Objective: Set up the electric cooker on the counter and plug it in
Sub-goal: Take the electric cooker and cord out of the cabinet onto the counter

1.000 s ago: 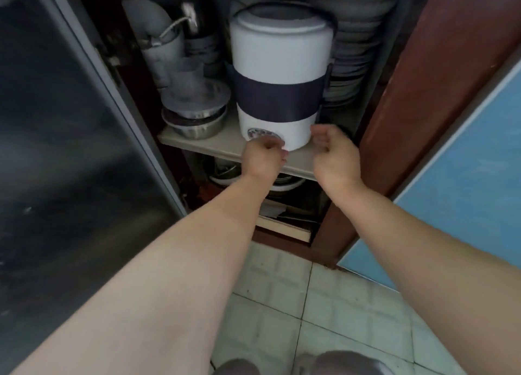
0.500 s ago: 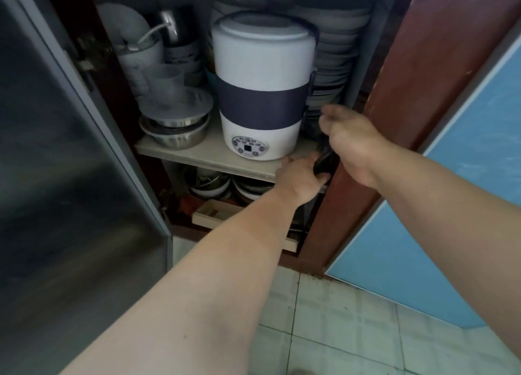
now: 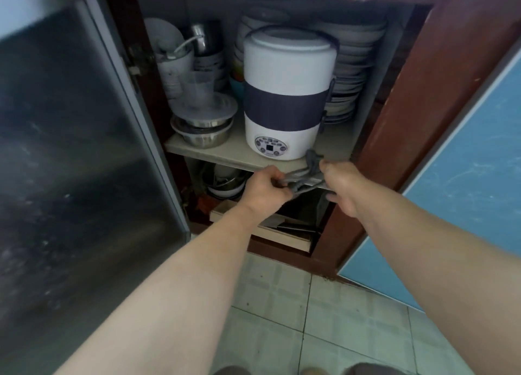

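We're curling the fingers of our L hand tight round the grey power cord, which is bundled in loops just below the shelf edge. Our R hand is pinching the bundle's other end, thumb on top, fingers curled under. The cord is running up to the base of the electric cooker, which is standing upright on the cupboard shelf btwn steel bowls and stacked plates, control panel facing us. The cupboard door is hanging open at L.
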`<act>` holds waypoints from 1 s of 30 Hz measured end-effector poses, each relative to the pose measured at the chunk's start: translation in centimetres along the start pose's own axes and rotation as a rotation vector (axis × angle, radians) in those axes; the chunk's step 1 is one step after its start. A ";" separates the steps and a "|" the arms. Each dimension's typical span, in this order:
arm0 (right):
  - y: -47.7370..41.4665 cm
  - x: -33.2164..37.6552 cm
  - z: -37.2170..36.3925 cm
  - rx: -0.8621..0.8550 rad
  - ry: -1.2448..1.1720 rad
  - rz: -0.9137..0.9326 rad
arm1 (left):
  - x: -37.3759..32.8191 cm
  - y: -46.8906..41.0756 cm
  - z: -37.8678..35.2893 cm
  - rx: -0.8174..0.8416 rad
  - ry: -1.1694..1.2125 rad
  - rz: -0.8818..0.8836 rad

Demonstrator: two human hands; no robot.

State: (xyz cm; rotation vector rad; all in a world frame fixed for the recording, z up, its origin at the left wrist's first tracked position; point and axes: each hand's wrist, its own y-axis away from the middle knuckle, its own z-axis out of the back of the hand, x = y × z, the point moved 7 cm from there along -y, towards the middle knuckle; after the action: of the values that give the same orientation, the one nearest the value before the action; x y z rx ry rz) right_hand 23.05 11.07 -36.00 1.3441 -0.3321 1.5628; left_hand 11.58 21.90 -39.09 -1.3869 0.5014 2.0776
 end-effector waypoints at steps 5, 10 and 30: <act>1.8 -2.6 -2.3 0.189 -0.303 -0.280 | -0.6 2.0 0.5 0.136 0.196 0.151; 2.2 -2.3 -2.8 0.176 -0.491 -0.253 | -2.0 4.0 -0.1 0.377 0.338 0.243; -6.2 5.4 -2.0 0.034 -0.881 -0.086 | -5.8 -8.1 5.9 -0.245 0.646 0.298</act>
State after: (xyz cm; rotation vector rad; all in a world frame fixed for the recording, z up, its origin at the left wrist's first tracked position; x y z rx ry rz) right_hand 27.57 18.10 -34.43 1.9924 -0.7663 0.8264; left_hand 14.33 30.06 -31.40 -2.2652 0.7662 1.9216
